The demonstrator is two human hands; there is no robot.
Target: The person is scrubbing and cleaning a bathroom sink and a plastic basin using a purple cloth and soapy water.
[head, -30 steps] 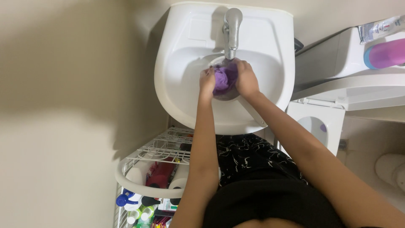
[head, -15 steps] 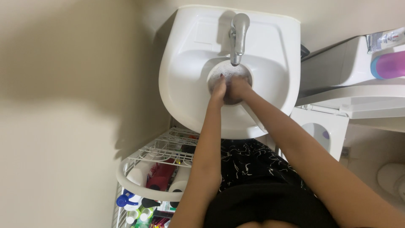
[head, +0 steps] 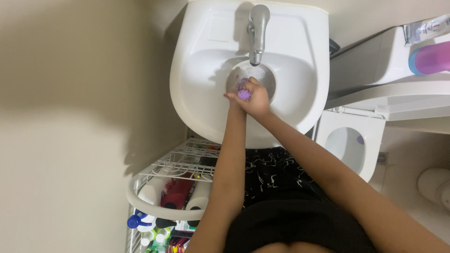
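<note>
I stand in a small home bathroom. Before me a white pedestal washbasin (head: 206,89) hangs on a plain beige wall, a chrome tap (head: 257,28) over its drain. To the right an open white toilet (head: 349,143) sits close beside the basin, its cistern top (head: 375,61) carrying a pink bottle (head: 430,58). Near left, under the basin, a white wire rack (head: 176,164) holds toiletry and cleaning bottles.

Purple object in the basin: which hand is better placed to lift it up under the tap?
Probably the right hand: its fingers wrap the purple object below the tap; the left hand only touches its side.
</note>
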